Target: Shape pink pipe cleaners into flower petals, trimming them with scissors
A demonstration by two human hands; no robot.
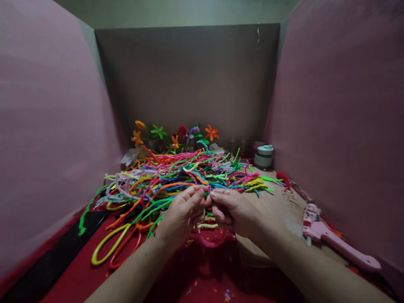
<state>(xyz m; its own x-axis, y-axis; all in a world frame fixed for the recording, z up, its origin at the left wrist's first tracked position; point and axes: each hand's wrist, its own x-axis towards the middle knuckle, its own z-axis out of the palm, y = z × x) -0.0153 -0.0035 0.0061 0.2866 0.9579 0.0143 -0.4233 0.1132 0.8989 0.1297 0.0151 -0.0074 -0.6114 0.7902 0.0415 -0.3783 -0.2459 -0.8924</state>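
Observation:
Both my hands meet at the middle of the view, fingertips close together. My left hand (187,204) is closed in a pinch on a pink pipe cleaner (211,243). My right hand (229,207) pinches the same strand just to the right. Below the hands the pipe cleaner hangs in a curved loop; its ends are hidden by the fingers. Behind them spreads a large tangled pile of pipe cleaners (170,172) in many colours. A yellow looped pipe cleaner (110,246) lies to the left of my left forearm.
Pipe-cleaner flowers (158,131) stand at the back. A jar with a mint lid (264,156) is at the back right. A pink glue gun (339,244) lies on the right. Pink panels (344,105) flank a red cloth (189,277) and a tan board (277,206).

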